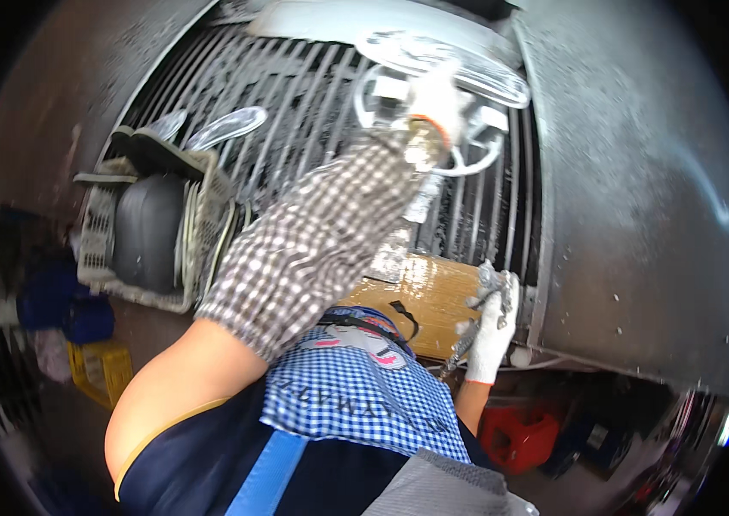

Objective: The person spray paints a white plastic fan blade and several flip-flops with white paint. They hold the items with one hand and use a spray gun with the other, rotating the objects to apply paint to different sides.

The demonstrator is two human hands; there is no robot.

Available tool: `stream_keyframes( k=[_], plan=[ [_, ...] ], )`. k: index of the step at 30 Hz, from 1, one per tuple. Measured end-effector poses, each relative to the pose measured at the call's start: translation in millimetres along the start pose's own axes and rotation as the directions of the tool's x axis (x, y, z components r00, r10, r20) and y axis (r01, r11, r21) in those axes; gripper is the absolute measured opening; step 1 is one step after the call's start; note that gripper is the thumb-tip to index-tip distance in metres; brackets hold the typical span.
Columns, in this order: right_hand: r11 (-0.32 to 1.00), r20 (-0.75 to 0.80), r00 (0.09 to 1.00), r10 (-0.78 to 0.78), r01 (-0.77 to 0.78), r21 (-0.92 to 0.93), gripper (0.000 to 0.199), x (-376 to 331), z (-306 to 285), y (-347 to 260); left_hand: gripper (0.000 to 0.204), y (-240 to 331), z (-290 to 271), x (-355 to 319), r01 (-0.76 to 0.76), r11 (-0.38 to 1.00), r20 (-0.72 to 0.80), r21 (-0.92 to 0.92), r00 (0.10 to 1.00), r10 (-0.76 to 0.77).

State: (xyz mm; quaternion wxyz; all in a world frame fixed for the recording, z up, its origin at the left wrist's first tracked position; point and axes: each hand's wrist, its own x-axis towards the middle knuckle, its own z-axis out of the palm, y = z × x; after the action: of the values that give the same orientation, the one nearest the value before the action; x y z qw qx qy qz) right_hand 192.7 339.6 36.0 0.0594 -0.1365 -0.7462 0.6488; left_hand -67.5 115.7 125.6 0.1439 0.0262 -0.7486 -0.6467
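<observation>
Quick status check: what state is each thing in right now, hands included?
Left hand: gloved, raised, holding a clear plastic piece over the slatted rack.
Right hand: gloved, gripping a metal utensil.
Grey basket: on the rack, loaded with a dark pan.
Wooden board: wet.

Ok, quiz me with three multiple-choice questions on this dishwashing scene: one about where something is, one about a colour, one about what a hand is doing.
1. Where is the grey dish basket?
A. left end of the slatted rack
B. on the floor
C. on the wooden board

2. What colour is the crate under the counter by the right hand?
A. green
B. red
C. white

3. What is the right hand doing?
A. hanging free
B. gripping metal utensils
C. holding a sponge

Answers: 1 A, it sits left on the slatted rack; 2 B, the crate is red; 3 B, the gloved fingers close round metal utensils.
</observation>
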Motion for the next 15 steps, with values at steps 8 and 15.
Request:
stream_keyframes(
  k=[8, 15],
  plan=[
    [0.989, 0.032, 0.989, 0.142, -0.142, 0.026, 0.069, 0.8, 10.8, 6.5, 0.032, 6.1, -83.1, -20.8, -0.416, 0.805, 0.065, 0.423, 0.9, 0.431],
    [0.977, -0.025, 0.978, 0.206, -0.207, -0.059, 0.063, 3.1, 15.5, 9.3, 0.034, -57.6, -186.9, -1.8, -0.034, 0.963, -0.448, -0.269, 0.889, -0.094]
  ],
)
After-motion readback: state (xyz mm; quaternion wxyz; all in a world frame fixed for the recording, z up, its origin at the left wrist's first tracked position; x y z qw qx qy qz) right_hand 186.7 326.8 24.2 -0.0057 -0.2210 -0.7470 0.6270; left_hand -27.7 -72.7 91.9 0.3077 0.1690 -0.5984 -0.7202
